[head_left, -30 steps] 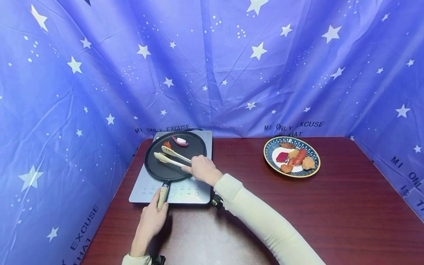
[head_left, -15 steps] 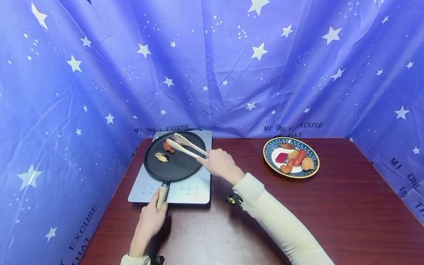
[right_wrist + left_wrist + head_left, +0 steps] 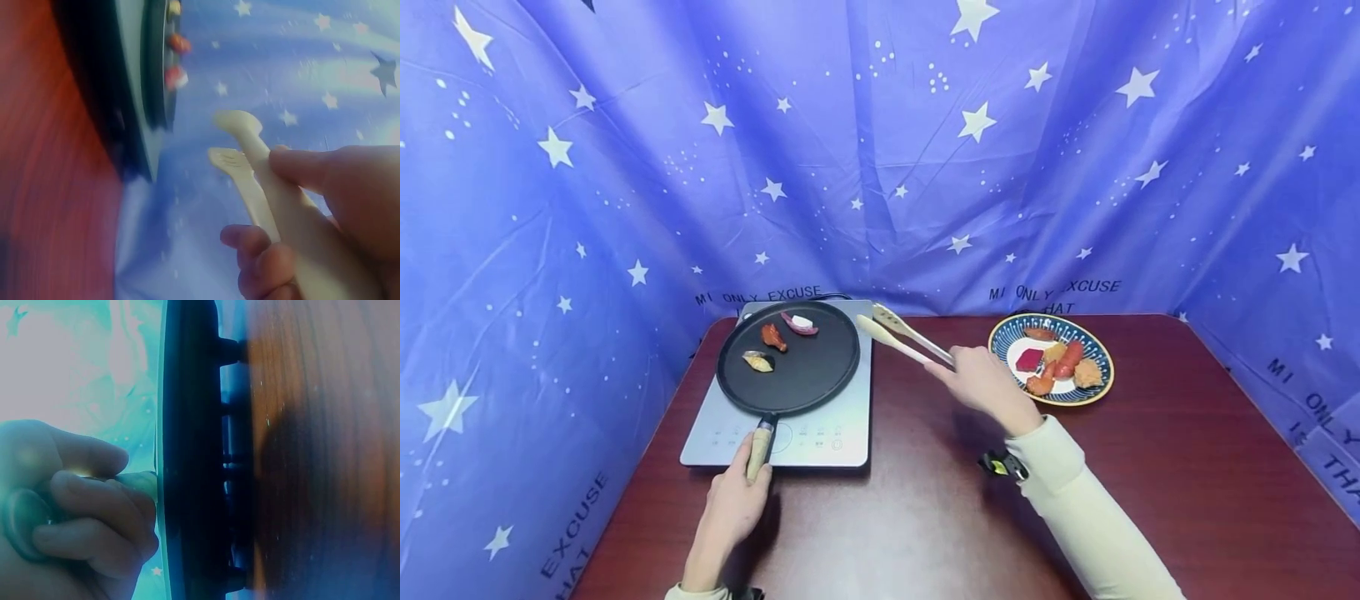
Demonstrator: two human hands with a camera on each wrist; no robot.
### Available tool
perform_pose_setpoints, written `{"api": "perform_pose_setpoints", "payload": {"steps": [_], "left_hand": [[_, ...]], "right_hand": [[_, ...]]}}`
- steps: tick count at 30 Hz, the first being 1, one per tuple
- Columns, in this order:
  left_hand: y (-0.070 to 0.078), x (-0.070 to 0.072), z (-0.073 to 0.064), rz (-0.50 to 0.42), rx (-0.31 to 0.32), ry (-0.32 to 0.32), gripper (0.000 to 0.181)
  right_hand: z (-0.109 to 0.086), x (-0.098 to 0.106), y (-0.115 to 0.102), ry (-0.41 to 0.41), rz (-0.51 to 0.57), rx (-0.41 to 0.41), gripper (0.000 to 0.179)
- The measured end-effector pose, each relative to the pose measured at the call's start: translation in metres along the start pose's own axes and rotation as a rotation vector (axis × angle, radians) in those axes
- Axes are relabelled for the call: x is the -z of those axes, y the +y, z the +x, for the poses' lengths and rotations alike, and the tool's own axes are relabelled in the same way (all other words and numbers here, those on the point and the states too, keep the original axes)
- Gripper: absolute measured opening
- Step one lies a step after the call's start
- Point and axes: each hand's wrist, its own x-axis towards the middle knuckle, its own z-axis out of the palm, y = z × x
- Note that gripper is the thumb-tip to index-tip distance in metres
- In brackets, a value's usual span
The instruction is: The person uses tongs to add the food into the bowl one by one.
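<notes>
My left hand (image 3: 730, 507) grips the light handle (image 3: 760, 452) of a flat black frying pan (image 3: 812, 367). In the left wrist view its fingers curl round that handle. In the pan lie a reddish-brown drumstick-like piece (image 3: 773, 337), a pinkish-purple piece with a white top (image 3: 801, 324) and a yellowish piece (image 3: 757, 361). My right hand (image 3: 988, 385) holds cream-coloured tongs (image 3: 878, 331), whose tips stand apart with nothing between them, just right of the pan. The right wrist view shows thumb and fingers round the tongs (image 3: 306, 237).
The pan sits on a silver induction cooker (image 3: 850, 446) at the table's left. A blue-patterned plate (image 3: 997, 340) to the right bears a red square piece (image 3: 1028, 360), a sausage (image 3: 1070, 359), a crumbly brown piece (image 3: 1087, 373) and other food. Blue starry curtains (image 3: 880, 183) surround the reddish table (image 3: 1180, 433).
My right hand has drawn the tongs from over the pan toward the right, past its rim. The yellowish piece now lies uncovered in the pan. My left hand stays on the handle.
</notes>
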Motion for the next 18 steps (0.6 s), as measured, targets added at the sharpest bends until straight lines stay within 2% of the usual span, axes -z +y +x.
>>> {"api": "perform_pose_setpoints", "payload": {"steps": [5,10,15,18], "left_hand": [[-0.003,-0.003,-0.001,0.0,0.016,-0.002,0.059],[-0.003,-0.004,-0.001,-0.003,0.023,0.002,0.059],[-0.002,-0.003,0.0,-0.002,0.002,0.006,0.059],[-0.001,-0.002,0.001,0.002,-0.006,0.004,0.059]], "right_hand": [[-0.016,0.009,0.03,-0.025,0.007,-0.066,0.043],[-0.03,0.018,0.054,0.005,-0.02,-0.091,0.043],[-0.044,0.024,0.072,0.013,-0.04,-0.134,0.047],[-0.052,0.031,0.082,-0.004,-0.043,-0.19,0.047]]}}
